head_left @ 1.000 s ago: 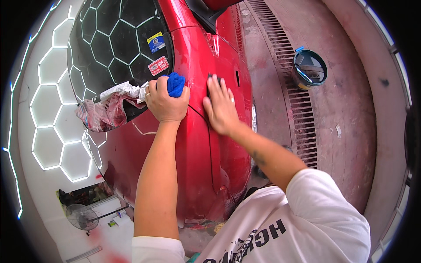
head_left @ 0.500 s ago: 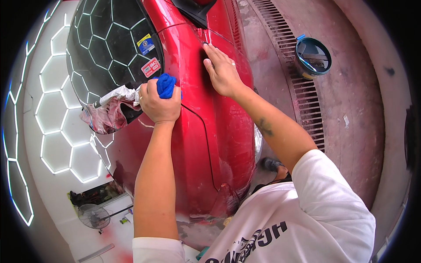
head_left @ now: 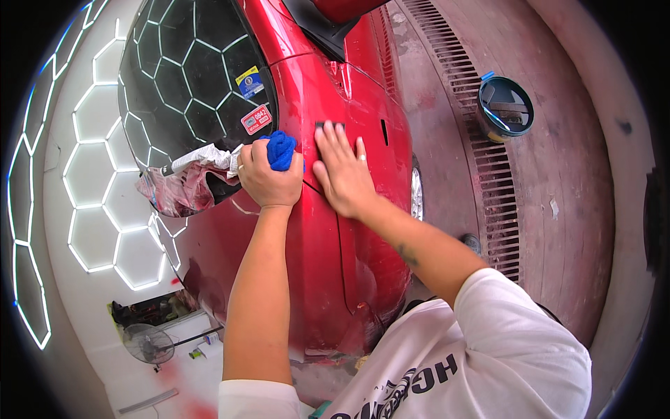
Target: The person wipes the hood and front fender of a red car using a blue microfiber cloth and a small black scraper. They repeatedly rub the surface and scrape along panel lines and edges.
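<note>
My left hand (head_left: 269, 174) is closed around a bunched blue cloth (head_left: 280, 150) at the rear side window's edge. The cloth bulges out above the fingers. On the red car body (head_left: 317, 237), just right of it, my right hand (head_left: 342, 167) lies flat with its fingers stretched forward and a ring on one. A small dark sheet (head_left: 330, 127), which looks like sandpaper, is pressed against the paint beneath its fingertips. What lies under the palm is hidden. Crumpled masking sheeting (head_left: 185, 188), stained red, hangs at the window's lower corner beside my left hand.
A dark green bucket (head_left: 505, 105) of water stands right of the car, beside a long floor grate (head_left: 497, 181). The black-based side mirror (head_left: 317, 28) juts out ahead. A fan (head_left: 148, 342) stands at lower left, below the wall's hexagonal lights (head_left: 94, 174).
My right hand has drawn back toward me along the panel, and the dark sheet now shows under its fingertips. The left hand keeps its hold on the cloth. The whole view has shifted slightly.
</note>
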Tool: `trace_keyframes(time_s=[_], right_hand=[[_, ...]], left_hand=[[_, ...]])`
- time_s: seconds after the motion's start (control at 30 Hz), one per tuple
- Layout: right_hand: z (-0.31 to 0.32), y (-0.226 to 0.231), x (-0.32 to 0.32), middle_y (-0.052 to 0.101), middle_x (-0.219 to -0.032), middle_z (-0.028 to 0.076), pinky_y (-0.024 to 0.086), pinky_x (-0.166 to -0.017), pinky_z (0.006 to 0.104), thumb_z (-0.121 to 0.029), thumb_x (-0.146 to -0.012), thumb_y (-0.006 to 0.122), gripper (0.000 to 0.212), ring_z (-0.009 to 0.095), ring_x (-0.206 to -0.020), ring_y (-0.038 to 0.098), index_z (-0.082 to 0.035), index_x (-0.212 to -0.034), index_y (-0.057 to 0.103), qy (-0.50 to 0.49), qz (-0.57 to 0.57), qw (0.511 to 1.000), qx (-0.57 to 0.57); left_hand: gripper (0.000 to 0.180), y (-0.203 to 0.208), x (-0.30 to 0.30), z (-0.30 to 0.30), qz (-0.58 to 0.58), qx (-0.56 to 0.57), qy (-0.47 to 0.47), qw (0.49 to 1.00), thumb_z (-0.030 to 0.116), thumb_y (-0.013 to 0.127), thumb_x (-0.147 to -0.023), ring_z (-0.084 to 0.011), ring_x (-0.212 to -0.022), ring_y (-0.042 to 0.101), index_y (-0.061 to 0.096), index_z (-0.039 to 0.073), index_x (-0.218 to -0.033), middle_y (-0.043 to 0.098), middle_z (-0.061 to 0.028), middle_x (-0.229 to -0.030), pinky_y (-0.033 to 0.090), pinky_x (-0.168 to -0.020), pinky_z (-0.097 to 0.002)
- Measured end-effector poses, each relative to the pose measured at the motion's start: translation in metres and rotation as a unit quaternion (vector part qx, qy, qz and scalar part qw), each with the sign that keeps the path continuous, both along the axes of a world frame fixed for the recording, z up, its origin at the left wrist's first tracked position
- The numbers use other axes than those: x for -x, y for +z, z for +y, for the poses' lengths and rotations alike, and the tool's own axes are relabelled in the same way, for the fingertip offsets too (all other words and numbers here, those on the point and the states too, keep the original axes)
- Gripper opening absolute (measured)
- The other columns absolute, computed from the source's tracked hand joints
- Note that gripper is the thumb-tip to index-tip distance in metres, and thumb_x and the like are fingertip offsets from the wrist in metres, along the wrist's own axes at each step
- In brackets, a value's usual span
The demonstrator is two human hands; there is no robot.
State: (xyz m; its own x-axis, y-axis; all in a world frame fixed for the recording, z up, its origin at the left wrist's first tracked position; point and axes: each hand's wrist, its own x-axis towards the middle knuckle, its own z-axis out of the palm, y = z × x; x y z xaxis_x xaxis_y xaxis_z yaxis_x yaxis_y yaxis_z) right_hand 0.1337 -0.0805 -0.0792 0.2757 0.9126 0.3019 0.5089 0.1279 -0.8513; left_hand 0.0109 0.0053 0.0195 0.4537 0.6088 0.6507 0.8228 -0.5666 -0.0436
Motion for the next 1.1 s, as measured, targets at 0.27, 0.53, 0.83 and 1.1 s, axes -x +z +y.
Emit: trace_keyframes(time_s=[0.27,0.53,0.83,1.1], right_hand=[[-0.031,0.005,0.023,0.026,-0.184,0.024,0.014,-0.137,0.0672,-0.035,-0.118,0.048,0.068,0.045,-0.172,0.020,-0.003,-0.176,0.031,0.033,0.016,0.999,0.008],[0.084,0.025,-0.045,0.027,-0.183,0.026,0.019,-0.135,0.0673,-0.041,-0.120,0.038,0.069,0.046,-0.170,0.024,-0.002,-0.176,0.030,-0.057,0.017,0.998,-0.023],[-0.055,0.014,0.025,0.024,-0.185,0.023,0.011,-0.136,0.0687,-0.037,-0.117,0.048,0.073,0.043,-0.173,0.017,-0.004,-0.178,0.027,0.089,-0.056,0.994,0.039],[0.106,0.037,-0.061,0.025,-0.185,0.022,0.014,-0.137,0.0665,-0.041,-0.120,0.040,0.068,0.041,-0.172,0.021,-0.005,-0.177,0.029,-0.029,0.052,0.998,-0.022]], left_hand=[[0.046,-0.002,0.000,-0.002,-0.004,0.009,0.011,1.000,0.027,0.088,-0.073,-0.0390,-0.100,0.067,0.064,0.015,-0.110,0.064,-0.0105,-0.108,0.054,-0.087,-0.0544],[0.045,0.004,-0.007,-0.003,-0.003,0.004,0.009,1.000,0.025,0.087,-0.075,-0.0410,-0.100,0.067,0.064,0.011,-0.110,0.064,-0.0128,-0.106,0.054,-0.087,-0.0546],[0.045,0.001,0.002,-0.003,-0.006,0.012,0.009,1.000,0.025,0.088,-0.076,-0.0408,-0.102,0.066,0.065,0.011,-0.112,0.064,-0.0127,-0.107,0.053,-0.089,-0.0545],[0.045,0.001,0.000,-0.002,-0.011,0.038,0.017,0.999,0.031,0.090,-0.074,-0.0410,-0.105,0.064,0.067,0.015,-0.109,0.063,-0.0120,-0.112,0.052,-0.094,-0.0553]])
